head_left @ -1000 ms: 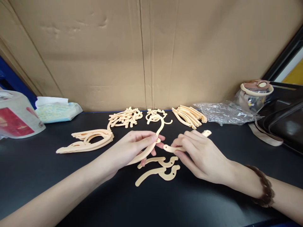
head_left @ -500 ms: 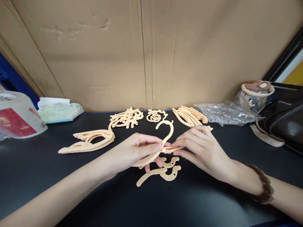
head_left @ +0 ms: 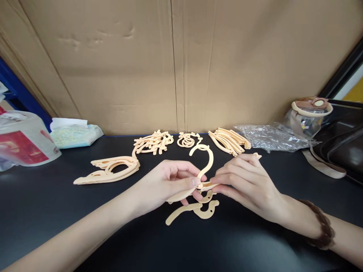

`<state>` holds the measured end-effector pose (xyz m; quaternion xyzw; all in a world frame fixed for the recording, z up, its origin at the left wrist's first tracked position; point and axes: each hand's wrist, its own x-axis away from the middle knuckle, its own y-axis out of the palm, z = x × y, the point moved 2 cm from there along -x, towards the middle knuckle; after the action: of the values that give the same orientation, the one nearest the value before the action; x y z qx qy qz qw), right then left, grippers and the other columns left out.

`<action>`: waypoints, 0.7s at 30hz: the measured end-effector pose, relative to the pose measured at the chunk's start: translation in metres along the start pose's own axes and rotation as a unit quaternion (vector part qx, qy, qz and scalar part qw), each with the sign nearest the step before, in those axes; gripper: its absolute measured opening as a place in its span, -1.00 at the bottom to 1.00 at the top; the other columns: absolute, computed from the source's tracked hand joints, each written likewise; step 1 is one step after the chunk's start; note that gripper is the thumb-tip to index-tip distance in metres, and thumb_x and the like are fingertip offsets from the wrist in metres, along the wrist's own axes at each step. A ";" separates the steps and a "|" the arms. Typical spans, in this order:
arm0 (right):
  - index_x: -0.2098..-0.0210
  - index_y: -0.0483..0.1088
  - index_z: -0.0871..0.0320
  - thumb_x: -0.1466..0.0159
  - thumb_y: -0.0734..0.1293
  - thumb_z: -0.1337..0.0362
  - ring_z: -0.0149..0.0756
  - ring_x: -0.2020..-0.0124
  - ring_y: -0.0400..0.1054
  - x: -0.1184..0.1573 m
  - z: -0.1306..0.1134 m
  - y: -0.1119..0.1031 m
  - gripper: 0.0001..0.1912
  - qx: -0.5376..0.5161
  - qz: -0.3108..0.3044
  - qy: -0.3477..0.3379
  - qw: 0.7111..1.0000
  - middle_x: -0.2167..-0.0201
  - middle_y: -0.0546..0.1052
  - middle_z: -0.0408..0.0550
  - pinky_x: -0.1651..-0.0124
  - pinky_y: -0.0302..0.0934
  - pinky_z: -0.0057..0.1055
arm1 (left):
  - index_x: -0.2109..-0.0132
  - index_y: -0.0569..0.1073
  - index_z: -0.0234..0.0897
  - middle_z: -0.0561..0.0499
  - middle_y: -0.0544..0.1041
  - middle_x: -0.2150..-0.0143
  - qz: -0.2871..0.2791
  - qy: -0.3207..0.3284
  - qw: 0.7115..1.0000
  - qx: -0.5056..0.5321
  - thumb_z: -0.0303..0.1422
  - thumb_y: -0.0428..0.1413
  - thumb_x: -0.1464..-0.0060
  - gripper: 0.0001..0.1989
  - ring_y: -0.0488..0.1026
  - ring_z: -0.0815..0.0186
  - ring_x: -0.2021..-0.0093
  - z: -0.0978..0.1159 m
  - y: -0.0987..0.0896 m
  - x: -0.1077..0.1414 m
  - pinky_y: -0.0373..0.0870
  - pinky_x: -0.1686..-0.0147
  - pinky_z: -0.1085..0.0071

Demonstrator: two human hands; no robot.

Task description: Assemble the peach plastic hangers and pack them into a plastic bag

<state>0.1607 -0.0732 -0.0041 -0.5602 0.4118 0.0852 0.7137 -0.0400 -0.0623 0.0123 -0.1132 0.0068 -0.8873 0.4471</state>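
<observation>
A cream plastic folding hanger (head_left: pixel 209 160) is held between my two hands above the black table, its hook curving upward. My left hand (head_left: pixel 172 181) is closed on it, thumb pressing at the joint where hook and arms meet. My right hand (head_left: pixel 246 179) pinches the right arm of the same hanger; much of that arm is hidden under the fingers. Just below, flat on the table, lie cream hanger pieces (head_left: pixel 184 212), one a curved arm beside a hooked part with a small hole. Folded hangers (head_left: pixel 124 175) are stacked left of my left hand.
At the back are piles of small cream parts (head_left: pixel 154 142), hooks (head_left: pixel 185 139) and long arms (head_left: pixel 229 140). A clear plastic bag (head_left: pixel 263 136), a cup (head_left: pixel 309 117) and a black bag (head_left: pixel 346 139) stand right; tissues (head_left: pixel 75 134) and a wrapped roll (head_left: pixel 27 139) stand left.
The whole view has shifted slightly, so everything sits a little further right. The hook now leans a bit more to the right; both hands keep their hold on the hanger.
</observation>
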 end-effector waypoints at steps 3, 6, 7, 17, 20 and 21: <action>0.22 0.42 0.15 -0.38 0.25 0.30 -0.40 0.32 0.36 0.000 -0.001 0.002 -0.89 0.014 -0.009 -0.007 1.000 0.36 0.56 -0.16 0.15 0.08 -0.36 | 0.25 0.49 -0.29 -0.02 0.62 0.34 0.007 -0.001 1.000 -0.003 -0.30 0.17 -0.14 -0.86 0.58 0.28 0.23 -0.002 0.001 0.000 0.44 0.37 0.52; 0.25 0.41 0.17 -0.39 0.23 0.31 -0.40 0.36 0.34 0.000 -0.002 0.003 -0.86 0.021 -0.003 -0.011 1.000 0.38 0.56 -0.14 0.23 0.08 -0.37 | 0.29 0.47 -0.29 0.00 0.62 0.36 0.023 0.004 1.000 -0.001 -0.27 0.19 -0.13 -0.84 0.57 0.31 0.25 -0.004 0.000 0.000 0.44 0.35 0.53; 0.27 0.41 0.18 -0.39 0.23 0.31 -0.40 0.37 0.33 0.000 -0.002 0.004 -0.86 0.024 0.001 -0.011 1.000 0.38 0.55 -0.13 0.25 0.07 -0.37 | 0.31 0.47 -0.29 0.01 0.62 0.38 0.026 0.008 1.000 0.001 -0.26 0.20 -0.12 -0.83 0.57 0.32 0.26 -0.005 -0.001 -0.001 0.44 0.35 0.54; 0.18 0.33 0.15 -0.40 0.20 0.27 -0.43 0.46 0.38 0.004 0.004 0.012 -0.89 -0.013 -0.051 0.148 0.988 0.35 0.52 -0.14 0.43 0.15 -0.48 | -0.10 0.41 -0.22 0.01 0.58 0.03 0.070 0.050 0.996 0.000 -0.23 0.10 -0.22 -0.66 0.56 0.28 0.06 -0.011 0.001 -0.004 0.46 0.08 0.43; 0.09 0.26 0.13 -0.39 0.21 0.20 -0.41 0.52 0.39 0.007 0.014 0.011 -0.84 -0.001 -0.021 0.223 0.975 0.37 0.50 -0.16 0.47 0.19 -0.49 | -0.27 0.24 -0.18 0.00 0.52 -0.09 0.100 0.065 0.985 -0.123 -0.25 0.03 -0.26 -0.53 0.54 0.28 0.04 -0.010 0.000 -0.003 0.43 0.03 0.38; 0.06 0.25 0.13 -0.38 0.21 0.19 -0.39 0.51 0.40 0.007 0.018 0.010 -0.81 0.011 -0.006 0.239 0.971 0.38 0.50 -0.16 0.47 0.21 -0.48 | -0.28 0.23 -0.18 0.00 0.53 -0.07 0.116 0.072 0.972 -0.189 -0.25 0.01 -0.27 -0.53 0.53 0.26 0.02 -0.009 -0.002 -0.002 0.40 0.00 0.35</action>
<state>0.1685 -0.0568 -0.0153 -0.5588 0.5679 -0.0596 0.6014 -0.0425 -0.0598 0.0038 -0.1305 0.2198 -0.8178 0.5156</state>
